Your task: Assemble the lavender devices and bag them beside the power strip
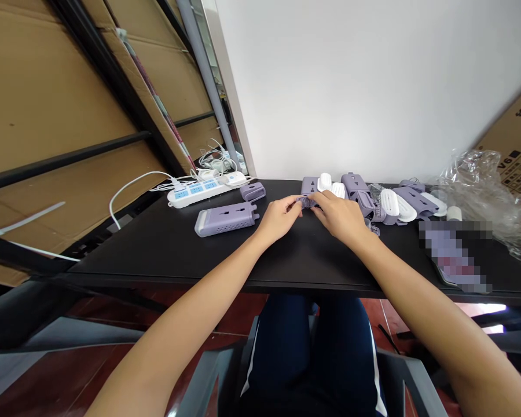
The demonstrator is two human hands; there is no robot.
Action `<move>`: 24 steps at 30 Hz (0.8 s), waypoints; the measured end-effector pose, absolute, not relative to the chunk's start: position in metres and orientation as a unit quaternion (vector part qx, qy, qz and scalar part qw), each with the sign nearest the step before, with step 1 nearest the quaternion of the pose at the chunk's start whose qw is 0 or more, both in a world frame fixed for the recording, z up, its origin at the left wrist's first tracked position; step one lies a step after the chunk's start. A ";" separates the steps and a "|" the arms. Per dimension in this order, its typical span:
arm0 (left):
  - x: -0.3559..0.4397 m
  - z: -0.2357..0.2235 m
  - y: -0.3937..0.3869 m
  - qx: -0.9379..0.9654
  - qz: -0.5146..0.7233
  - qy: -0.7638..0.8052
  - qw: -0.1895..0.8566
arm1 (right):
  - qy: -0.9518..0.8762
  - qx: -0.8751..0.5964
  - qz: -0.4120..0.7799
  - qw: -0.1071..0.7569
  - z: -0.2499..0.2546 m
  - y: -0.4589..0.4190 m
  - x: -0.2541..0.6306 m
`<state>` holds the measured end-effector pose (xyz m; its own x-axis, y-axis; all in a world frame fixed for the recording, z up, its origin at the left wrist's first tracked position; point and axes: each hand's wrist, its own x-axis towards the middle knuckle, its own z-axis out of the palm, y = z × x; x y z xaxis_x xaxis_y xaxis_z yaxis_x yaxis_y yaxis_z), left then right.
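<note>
- Cardboard sheets (69, 104) line the left background, and a white wall (351, 87) rises beyond my black tabletop (156, 255).
- My left hand (278, 219) and right hand (336, 217) meet over the far half of the tabletop. My left fingers (292, 204) and right fingers (319, 200) are pinched closed on a small lilac plastic part (307, 202), held between both hands and partly hidden by them.
- Left of my hands lie a long, perforated lilac power-strip housing (226, 220) and a short lilac plastic piece (252, 191). Farther left is a white power strip (195, 191) with blue sockets.
- Right of my hands, lilac plastic housing parts (353, 184) and white plastic caps (389, 201) crowd together along the far edge.
- At far right, a crumpled clear plastic bag (481, 197) lies before a cardboard box (516, 133), with a pixelated, unreadable object (454, 255) near it.
</note>
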<state>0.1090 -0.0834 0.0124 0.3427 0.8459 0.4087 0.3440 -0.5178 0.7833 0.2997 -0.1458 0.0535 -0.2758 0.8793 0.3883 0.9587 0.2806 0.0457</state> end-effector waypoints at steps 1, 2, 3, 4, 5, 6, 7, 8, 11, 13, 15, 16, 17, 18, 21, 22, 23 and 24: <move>0.109 0.013 -0.084 0.764 0.420 0.389 0.299 | -0.786 -0.586 -0.132 0.147 0.053 -0.146 0.299; 0.109 0.013 -0.084 0.764 0.420 0.388 0.300 | -0.784 -0.589 -0.127 0.150 0.053 -0.146 0.299; 0.109 0.013 -0.085 0.764 0.419 0.387 0.300 | -0.783 -0.591 -0.120 0.155 0.053 -0.146 0.299; 0.109 0.014 -0.085 0.765 0.419 0.386 0.301 | -0.781 -0.592 -0.112 0.161 0.053 -0.146 0.298; 0.109 0.014 -0.086 0.765 0.420 0.384 0.302 | -0.780 -0.594 -0.103 0.169 0.053 -0.146 0.298; 0.109 0.014 -0.087 0.764 0.421 0.382 0.304 | -0.778 -0.595 -0.094 0.176 0.053 -0.145 0.297; 0.110 0.015 -0.087 0.763 0.423 0.380 0.307 | -0.776 -0.597 -0.086 0.183 0.053 -0.145 0.297; 0.110 0.015 -0.088 0.762 0.424 0.377 0.311 | -0.774 -0.598 -0.080 0.189 0.052 -0.145 0.296; 0.110 0.016 -0.089 0.760 0.428 0.371 0.318 | -0.765 -0.606 -0.072 0.205 0.052 -0.144 0.294; 0.110 0.016 -0.089 0.761 0.427 0.372 0.317 | -0.760 -0.610 -0.069 0.214 0.051 -0.143 0.294; 0.111 0.016 -0.089 0.762 0.425 0.371 0.318 | -0.757 -0.612 -0.065 0.219 0.051 -0.142 0.294; 0.110 0.016 -0.089 0.763 0.424 0.370 0.319 | -0.757 -0.611 -0.063 0.222 0.050 -0.142 0.295; 0.110 0.017 -0.089 0.763 0.423 0.369 0.320 | -0.757 -0.610 -0.062 0.224 0.050 -0.141 0.295; 0.110 0.016 -0.089 0.764 0.422 0.368 0.321 | -0.758 -0.608 -0.062 0.228 0.050 -0.141 0.295; 0.110 0.016 -0.087 0.763 0.419 0.369 0.325 | -0.759 -0.603 -0.064 0.237 0.049 -0.140 0.295; 0.110 0.015 -0.087 0.763 0.420 0.368 0.326 | -0.758 -0.603 -0.065 0.238 0.049 -0.140 0.295; 0.111 0.015 -0.086 0.762 0.422 0.368 0.327 | -0.756 -0.605 -0.066 0.240 0.049 -0.141 0.295; 0.111 0.014 -0.086 0.760 0.424 0.367 0.329 | -0.754 -0.608 -0.065 0.241 0.049 -0.141 0.294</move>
